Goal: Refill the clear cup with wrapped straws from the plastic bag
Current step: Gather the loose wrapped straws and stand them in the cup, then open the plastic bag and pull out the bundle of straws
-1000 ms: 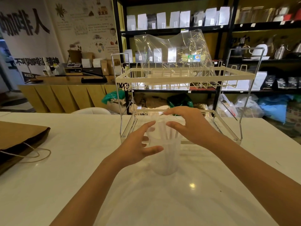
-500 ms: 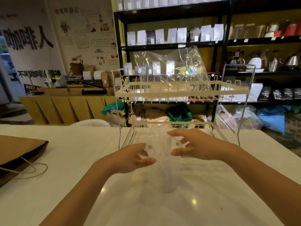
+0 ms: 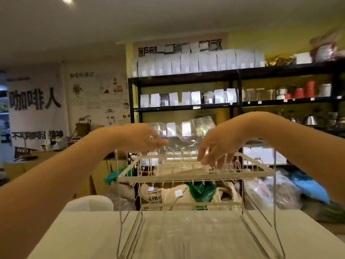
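Note:
The clear plastic bag [image 3: 184, 139] stands crumpled on the top tier of a cream wire rack [image 3: 186, 178]. My left hand [image 3: 147, 139] is at the bag's left edge, its fingertips pinched on the film. At the bag's right side my right hand [image 3: 218, 148] hangs with fingers spread and pointing down, touching the film just above the rack's rim. The clear cup is out of view, below the frame. I cannot make out straws inside the bag through the blur.
The rack stands on a white table [image 3: 74, 236]; its lower tier holds nothing. A white chair back [image 3: 89, 203] shows behind the table's far edge. Black shelves [image 3: 233, 107] with pouches and kettles fill the back wall.
Both hands left the clear cup on the table and rose to the bag on the rack's top tier. The view tilted up, so the cup dropped out of sight.

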